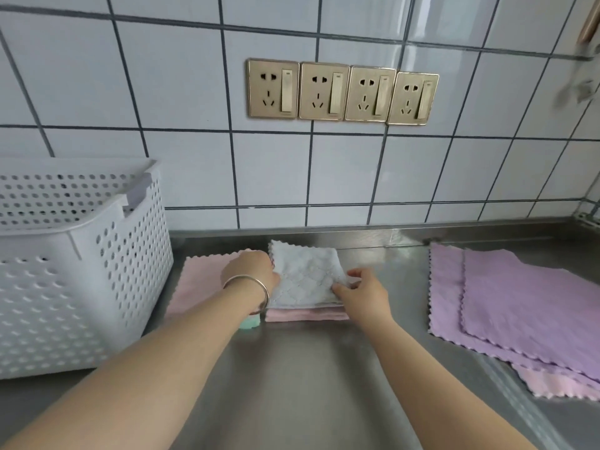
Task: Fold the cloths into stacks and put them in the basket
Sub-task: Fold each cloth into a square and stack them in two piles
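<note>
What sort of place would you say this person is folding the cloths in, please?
Most likely a kitchen: a stainless steel counter, a white tiled wall behind it, and a row of four switched sockets above the worktop.

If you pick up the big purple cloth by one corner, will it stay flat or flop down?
The purple cloth would probably flop: it looks thin and soft, with wavy edges, lying limp on the steel counter. It is likely light. It may also drag the second purple cloth lying under it.
</note>
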`<control>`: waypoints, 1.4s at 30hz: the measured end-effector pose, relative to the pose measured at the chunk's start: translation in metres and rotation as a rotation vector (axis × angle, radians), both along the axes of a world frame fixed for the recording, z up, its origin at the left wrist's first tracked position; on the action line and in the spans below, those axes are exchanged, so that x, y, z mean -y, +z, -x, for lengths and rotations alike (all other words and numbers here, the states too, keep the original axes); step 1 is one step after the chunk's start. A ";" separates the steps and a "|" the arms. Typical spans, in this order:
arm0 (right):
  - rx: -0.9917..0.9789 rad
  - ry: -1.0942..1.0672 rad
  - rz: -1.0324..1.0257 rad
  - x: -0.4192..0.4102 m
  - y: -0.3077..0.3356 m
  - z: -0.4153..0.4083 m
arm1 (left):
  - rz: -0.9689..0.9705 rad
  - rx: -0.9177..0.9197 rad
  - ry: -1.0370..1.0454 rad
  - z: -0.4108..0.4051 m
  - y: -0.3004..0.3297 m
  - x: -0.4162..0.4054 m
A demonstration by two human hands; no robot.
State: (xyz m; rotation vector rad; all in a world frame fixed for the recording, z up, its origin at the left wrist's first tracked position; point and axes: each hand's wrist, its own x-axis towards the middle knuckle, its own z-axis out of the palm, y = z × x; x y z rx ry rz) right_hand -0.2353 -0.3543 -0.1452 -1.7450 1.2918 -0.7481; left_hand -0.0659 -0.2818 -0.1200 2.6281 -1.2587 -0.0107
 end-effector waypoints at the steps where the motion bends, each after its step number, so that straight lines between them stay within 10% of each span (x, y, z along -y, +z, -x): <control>1: -0.020 -0.009 0.002 0.003 -0.004 -0.003 | -0.028 0.015 0.009 0.002 -0.005 0.004; 10: -0.358 0.044 0.213 0.004 -0.015 -0.008 | 0.097 0.209 -0.059 0.010 -0.018 -0.004; 20: -0.552 0.087 0.803 -0.012 -0.003 0.134 | 0.164 0.036 -0.313 0.124 -0.015 -0.004; 31: -0.778 -0.058 0.563 0.051 -0.026 0.264 | 0.129 -0.091 -0.552 0.244 -0.016 0.063; 42: -0.688 -0.338 0.864 0.065 -0.054 0.263 | 0.246 -0.031 -0.649 0.271 -0.047 0.116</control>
